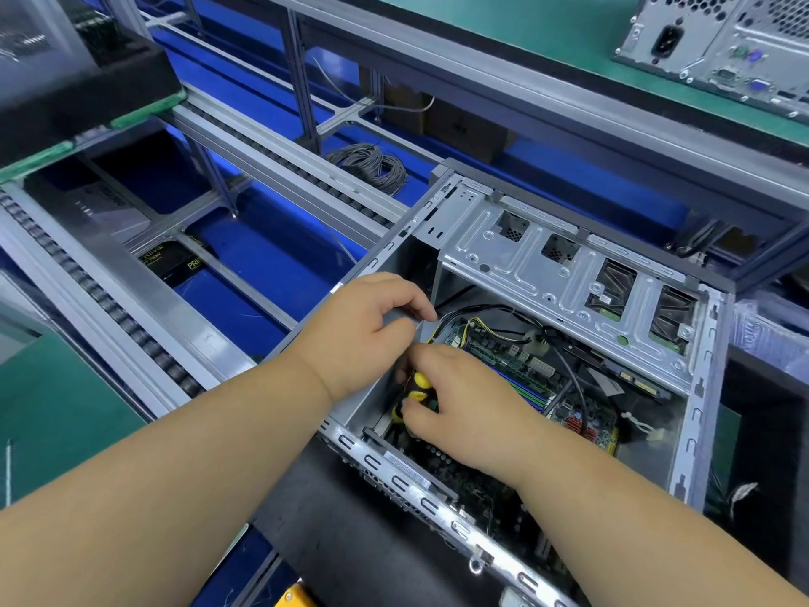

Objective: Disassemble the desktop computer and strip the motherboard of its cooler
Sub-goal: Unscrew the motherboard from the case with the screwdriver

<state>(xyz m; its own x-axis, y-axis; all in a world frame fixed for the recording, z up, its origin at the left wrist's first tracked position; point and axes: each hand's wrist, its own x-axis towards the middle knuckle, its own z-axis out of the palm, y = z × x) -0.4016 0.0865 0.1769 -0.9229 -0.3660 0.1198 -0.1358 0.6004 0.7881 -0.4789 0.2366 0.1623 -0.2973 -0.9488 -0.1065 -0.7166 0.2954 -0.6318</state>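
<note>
A second PC case [726,46] is seen top right on a green bench [503,19], rear ports and power socket facing the camera. A coil of grey cable [372,166] lies on the blue floor [271,251] beyond the roller conveyor rails [280,155]. A black foam tray [83,94] sits on the conveyor, top left. Cardboard boxes [437,120] are stowed under the bench.

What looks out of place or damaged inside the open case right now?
Nothing looks damaged. Inside the open computer case, loose cables drape over the motherboard, as expected mid-teardown. The right hand grips a yellow-and-black screwdriver; the left hand rests beside it.
</note>
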